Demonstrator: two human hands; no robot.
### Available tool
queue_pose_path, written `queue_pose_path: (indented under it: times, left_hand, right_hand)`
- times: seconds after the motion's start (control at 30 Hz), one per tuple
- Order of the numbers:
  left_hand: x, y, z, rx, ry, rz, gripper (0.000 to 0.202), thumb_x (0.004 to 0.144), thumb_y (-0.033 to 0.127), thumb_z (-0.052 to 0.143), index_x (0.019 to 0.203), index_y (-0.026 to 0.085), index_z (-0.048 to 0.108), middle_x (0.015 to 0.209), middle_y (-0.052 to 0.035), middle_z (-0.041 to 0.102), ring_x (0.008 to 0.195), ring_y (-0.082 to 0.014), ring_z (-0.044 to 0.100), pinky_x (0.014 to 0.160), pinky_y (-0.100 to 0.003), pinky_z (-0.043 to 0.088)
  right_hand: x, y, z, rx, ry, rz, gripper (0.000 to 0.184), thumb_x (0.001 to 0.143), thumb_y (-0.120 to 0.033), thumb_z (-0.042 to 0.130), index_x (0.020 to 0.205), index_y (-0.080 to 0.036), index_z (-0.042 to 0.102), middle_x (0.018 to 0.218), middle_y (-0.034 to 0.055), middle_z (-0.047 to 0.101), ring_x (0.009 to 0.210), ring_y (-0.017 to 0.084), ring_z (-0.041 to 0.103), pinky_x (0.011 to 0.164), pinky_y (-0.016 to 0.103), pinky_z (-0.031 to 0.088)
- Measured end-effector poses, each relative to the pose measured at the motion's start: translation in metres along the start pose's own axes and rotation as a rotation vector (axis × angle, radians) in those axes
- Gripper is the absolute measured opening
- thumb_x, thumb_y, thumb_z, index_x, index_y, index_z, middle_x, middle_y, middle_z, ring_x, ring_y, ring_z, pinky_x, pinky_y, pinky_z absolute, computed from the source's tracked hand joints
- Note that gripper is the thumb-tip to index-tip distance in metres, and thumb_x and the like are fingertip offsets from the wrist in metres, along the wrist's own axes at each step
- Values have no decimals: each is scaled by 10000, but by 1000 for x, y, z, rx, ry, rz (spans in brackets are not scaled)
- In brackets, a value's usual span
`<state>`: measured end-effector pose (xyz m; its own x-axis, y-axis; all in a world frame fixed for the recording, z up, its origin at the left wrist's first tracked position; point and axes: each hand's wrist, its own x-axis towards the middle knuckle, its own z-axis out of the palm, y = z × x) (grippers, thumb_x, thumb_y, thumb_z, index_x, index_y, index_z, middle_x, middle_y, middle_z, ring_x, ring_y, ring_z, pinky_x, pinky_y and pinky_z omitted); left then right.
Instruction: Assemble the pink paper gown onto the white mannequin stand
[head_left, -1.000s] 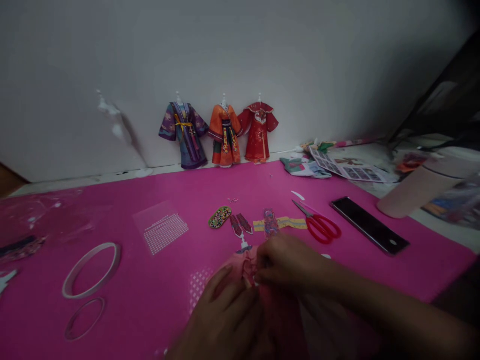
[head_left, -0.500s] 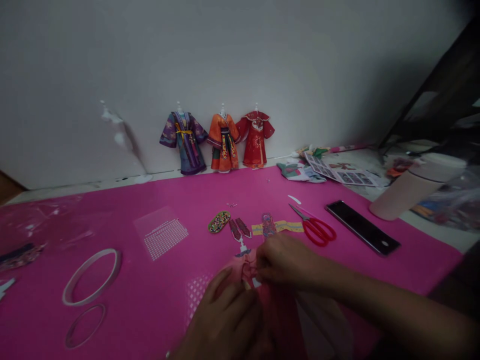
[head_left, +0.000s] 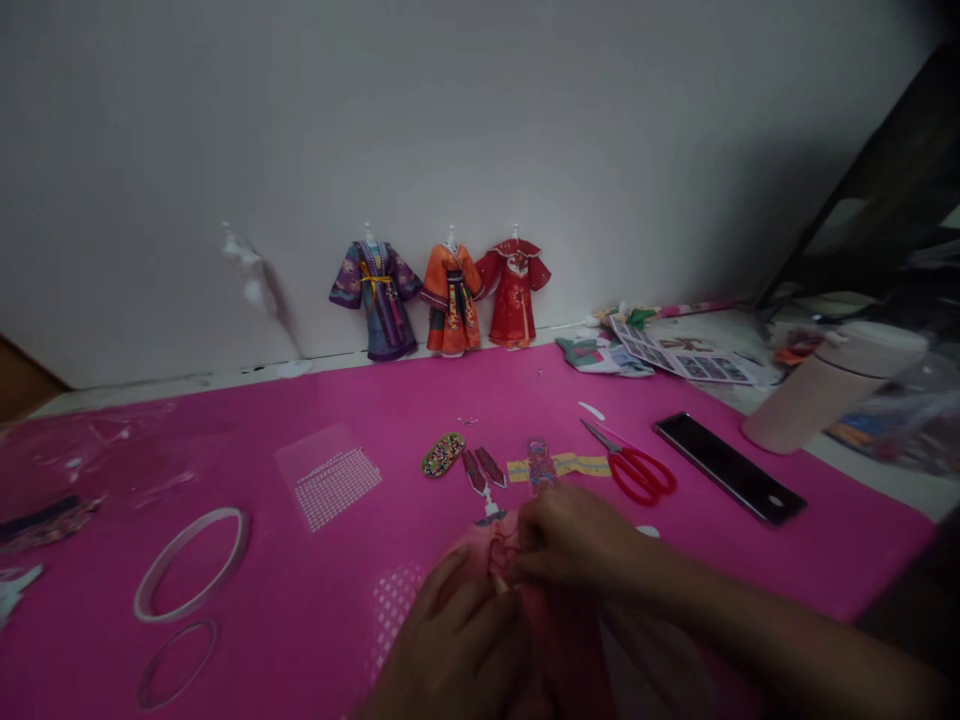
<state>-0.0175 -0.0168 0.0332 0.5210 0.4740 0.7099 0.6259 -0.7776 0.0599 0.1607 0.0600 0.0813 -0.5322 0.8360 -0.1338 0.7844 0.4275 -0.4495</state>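
Observation:
A small doll form with a white neck peg [head_left: 490, 506] lies at the front of the pink mat, wearing a pink and red doll dress [head_left: 564, 635]. My left hand [head_left: 461, 635] is closed on the dress's left side, with its fingertips curled over the pink cloth. Across from it, my right hand [head_left: 574, 535] pinches the folds at the chest with bent fingers. Between the hands the pink cloth is bunched into a loop. The lower dress is partly hidden under my right forearm. Just beyond the neck lie two dark red patterned strips [head_left: 484, 468].
Red-handled scissors [head_left: 641, 475], a phone [head_left: 727, 468] and a tumbler [head_left: 832, 385] are to the right. An oval bead tin [head_left: 442, 454], a pearl sticker sheet [head_left: 337, 488] and a white ring [head_left: 191, 565] lie left. Three dressed doll forms [head_left: 452, 300] lean against the wall.
The view has shifted slightly, so the scene sits lower. My right fingers have moved a little at the chest folds, and a white oval piece now shows beyond my right wrist.

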Motion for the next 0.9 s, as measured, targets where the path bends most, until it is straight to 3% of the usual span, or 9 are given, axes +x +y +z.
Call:
queue_pose_path:
  times: [0.23, 0.43, 0.7, 0.9]
  left_hand:
    - [-1, -3, 4, 26, 31, 29, 194, 925, 282, 534, 800, 234, 674, 695, 72, 672, 702, -145, 543, 1126, -322, 218]
    - [-1, -1, 2, 33, 30, 32, 246, 964, 301, 499, 805, 230, 672, 716, 65, 686, 723, -146, 558, 1137, -328, 212]
    - [6, 3, -5, -9, 41, -16, 260, 974, 296, 463, 831, 234, 672, 729, 57, 712, 694, -151, 575, 1090, -342, 305]
    - [3, 3, -7, -45, -22, -39, 212, 936, 368, 533, 879, 234, 686, 796, 60, 729, 759, -152, 600, 1128, -339, 239]
  right_hand:
    - [0, 1, 0, 74, -28, 22, 175, 711, -298, 713, 590, -180, 671, 473, -69, 468, 479, 70, 415, 467, 256, 216]
    - [0, 4, 2, 62, 21, 35, 195, 722, -301, 711, 594, -168, 650, 503, -59, 507, 485, 74, 413, 463, 254, 221]
    - [-2, 4, 3, 20, 33, 22, 156, 738, -255, 696, 616, -168, 652, 536, -42, 564, 494, 80, 438, 471, 253, 224]
    - [-8, -2, -6, 2, 90, 47, 202, 748, -315, 682, 610, -173, 643, 545, -19, 610, 512, 93, 482, 487, 248, 222]
